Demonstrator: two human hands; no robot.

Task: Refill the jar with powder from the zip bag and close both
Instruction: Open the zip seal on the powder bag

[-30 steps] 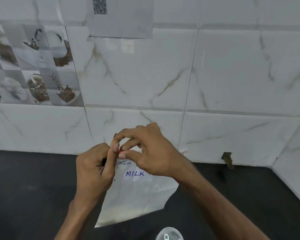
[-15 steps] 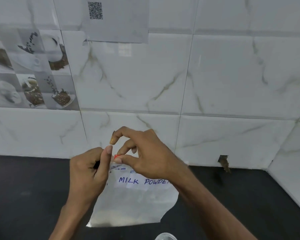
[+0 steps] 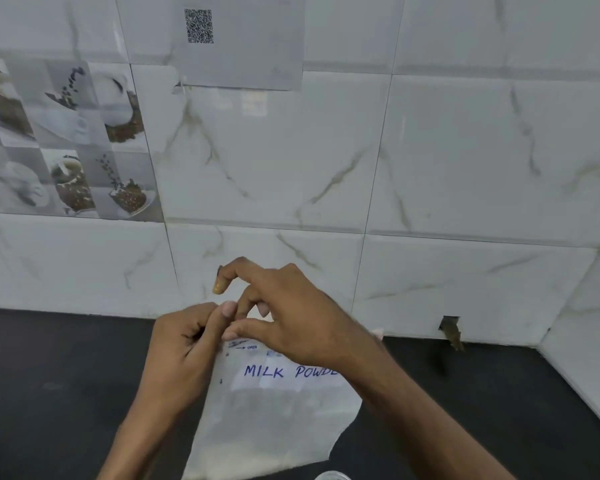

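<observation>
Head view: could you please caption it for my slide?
The left hand and right hand pinch the zip bag's top edge at the dark counter.

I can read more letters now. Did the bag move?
Yes, slightly. Against the hole in the wall, the bag sits lower now, uncovering more of its label below the right hand.

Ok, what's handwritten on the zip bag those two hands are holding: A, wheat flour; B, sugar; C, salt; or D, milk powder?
D: the zip bag has a white label with blue handwriting that reads MILK POWDE, the last letter hidden behind the person's arm.
</observation>
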